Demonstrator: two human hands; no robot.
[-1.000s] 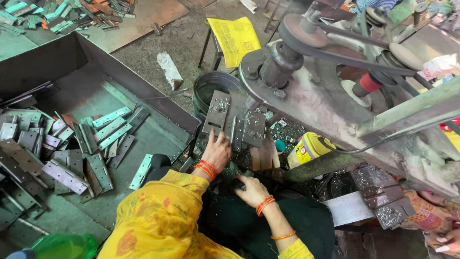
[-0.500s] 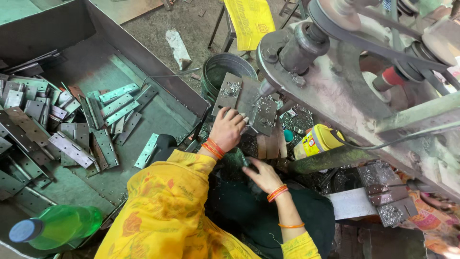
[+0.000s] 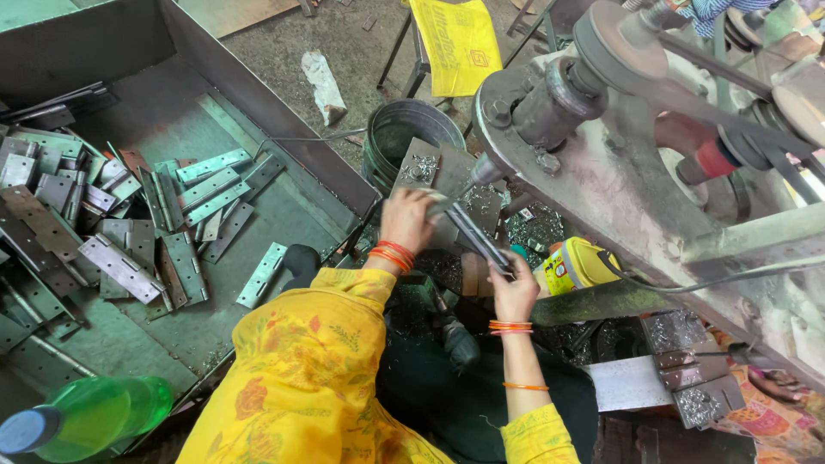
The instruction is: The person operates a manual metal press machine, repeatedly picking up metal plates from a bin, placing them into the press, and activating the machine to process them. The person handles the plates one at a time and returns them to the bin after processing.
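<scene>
Steel strip: a long dull-grey hinge (image 3: 471, 230) lies slantwise on the machine's work plate (image 3: 430, 167), its upper end at the machine's spindle tip, its lower end toward the person.
Left hand: the left hand (image 3: 406, 219) rests palm-down on the upper part of the hinge, fingers curled over it, pressing it to the plate; orange bangles at the wrist.
Right hand: the right hand (image 3: 514, 292) grips the lower end of the hinge, fingers closed round it; orange bangles at this wrist too.
Machine: a heavy grey machine (image 3: 601, 172) with a belt and pulley fills the upper right; its spindle points down-left at the plate. Whether the tip touches the hinge cannot be told, since the left hand covers that spot.
Swarf: bright metal shavings (image 3: 528, 232) litter the plate and the area just beside the hinge.
Bucket: a dark round bucket (image 3: 404, 129) stands just behind the plate.
Tray: a large green-grey metal tray (image 3: 284, 206) on the left holds a loose heap of hinges (image 3: 129, 215).
Bottle: a green plastic bottle (image 3: 86, 417) with a blue cap lies at lower left.
Yellow can: a small yellow can (image 3: 580, 262) sits near the right hand.
</scene>
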